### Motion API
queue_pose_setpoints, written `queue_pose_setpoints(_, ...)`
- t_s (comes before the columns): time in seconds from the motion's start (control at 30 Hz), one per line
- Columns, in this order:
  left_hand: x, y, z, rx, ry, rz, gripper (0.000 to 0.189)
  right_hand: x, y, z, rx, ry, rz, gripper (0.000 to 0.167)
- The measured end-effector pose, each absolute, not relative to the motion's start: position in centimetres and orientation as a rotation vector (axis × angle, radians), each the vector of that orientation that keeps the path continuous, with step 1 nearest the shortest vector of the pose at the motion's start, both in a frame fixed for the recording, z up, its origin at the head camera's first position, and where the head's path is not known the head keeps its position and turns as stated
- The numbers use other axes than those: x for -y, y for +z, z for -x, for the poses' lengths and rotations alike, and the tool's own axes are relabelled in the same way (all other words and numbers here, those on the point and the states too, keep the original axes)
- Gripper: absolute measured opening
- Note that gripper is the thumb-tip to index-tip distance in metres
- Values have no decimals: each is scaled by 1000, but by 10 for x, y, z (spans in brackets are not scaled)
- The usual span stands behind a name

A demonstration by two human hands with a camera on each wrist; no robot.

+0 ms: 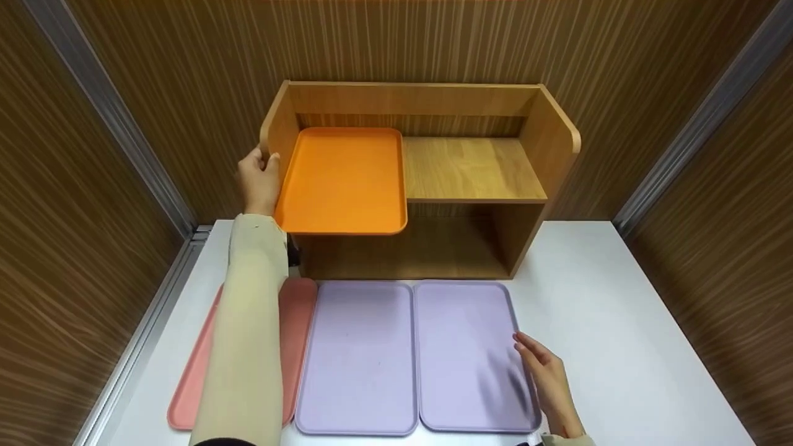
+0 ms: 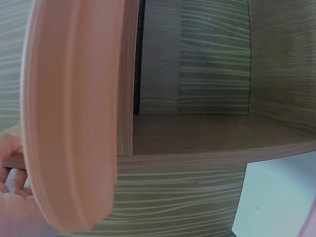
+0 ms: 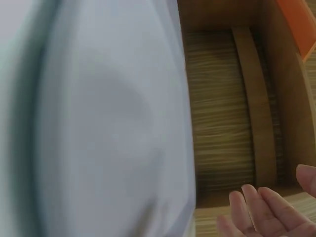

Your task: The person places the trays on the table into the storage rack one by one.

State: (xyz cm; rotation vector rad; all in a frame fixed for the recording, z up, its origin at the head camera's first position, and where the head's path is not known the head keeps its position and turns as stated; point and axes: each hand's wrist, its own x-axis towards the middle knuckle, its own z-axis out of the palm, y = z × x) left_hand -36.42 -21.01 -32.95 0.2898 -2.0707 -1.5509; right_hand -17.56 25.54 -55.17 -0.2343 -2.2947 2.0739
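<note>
Bracing the pale wood-grain shelf unit point(image 1: 412, 99) at its left side panel point(image 1: 282, 121): that's our left hand point(image 1: 259, 183), thumb inside, fingers outside, pinching the panel's front edge. Orange rectangular shallow-rimmed tray point(image 1: 347, 179), plastic by the look, lies on the left half of the upper board, just beside that panel; its near edge overhangs the board's front edge. Can't tell if tray and hand touch.

Our right hand point(image 1: 548, 375): fingers fairly straight, thumb apart, nothing held. It's at the right rim of the right-hand lavender rectangular tray point(image 1: 464, 347); contact unclear.

On the white counter point(image 1: 595, 297), shelf unit stands towards the rear edge. In front of it, left to right: pink rectangular tray point(image 1: 297, 334) nearest the left edge, partly under our left sleeve point(image 1: 254, 310), lavender rectangular tray point(image 1: 359, 359) in the middle, then the right-hand one.

Handling, our guess: trays light, stiff, not fragile, smooth enough to slide. We'd take the orange one by its overhanging near rim, thumb on top, fingers beneath. Counter trays lie flat, so we'd tip a rim up first, or pinch both long sides.
</note>
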Motion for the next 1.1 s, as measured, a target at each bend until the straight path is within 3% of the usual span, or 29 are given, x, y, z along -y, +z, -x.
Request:
queue_pose_setpoints(0.7,211,-330,363,2085,-1595,-304,29,-276,-580,183,2419,2015,422,55)
queue_pose_setpoints(1.1,212,-331,365,2106,-1511,-301,28,-279,-590,185,2433,2001,529,52)
